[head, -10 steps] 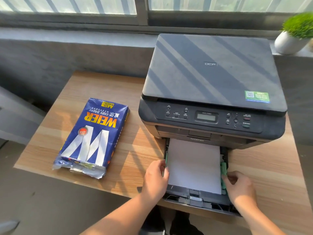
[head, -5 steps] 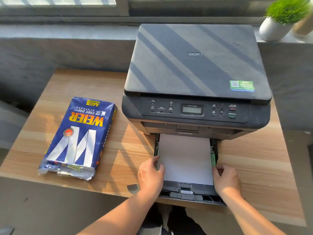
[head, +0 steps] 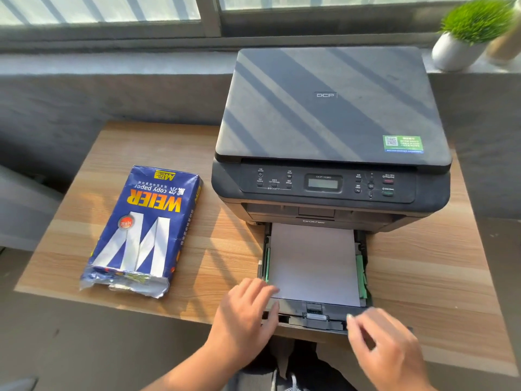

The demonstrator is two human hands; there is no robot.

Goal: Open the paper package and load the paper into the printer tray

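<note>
A dark printer [head: 329,128] stands on the wooden table [head: 220,249]. Its paper tray [head: 315,317] is pulled out toward me, and a white paper stack [head: 313,263] lies flat in it between green guides. My left hand [head: 245,309] rests at the tray's front left corner, fingers touching the paper's near edge. My right hand [head: 386,345] hovers at the tray's front right corner, fingers spread and blurred, holding nothing. The blue paper package [head: 141,230] lies to the left of the printer, its near end torn open and crumpled.
A potted green plant [head: 468,32] in a white pot sits on the window ledge at the back right. A grey concrete wall runs behind the table. The table's front edge is just under the tray's front.
Both hands have drawn back from the tray's sides to its front corners. My right hand has lifted off the green guide. The camera has shifted slightly.
</note>
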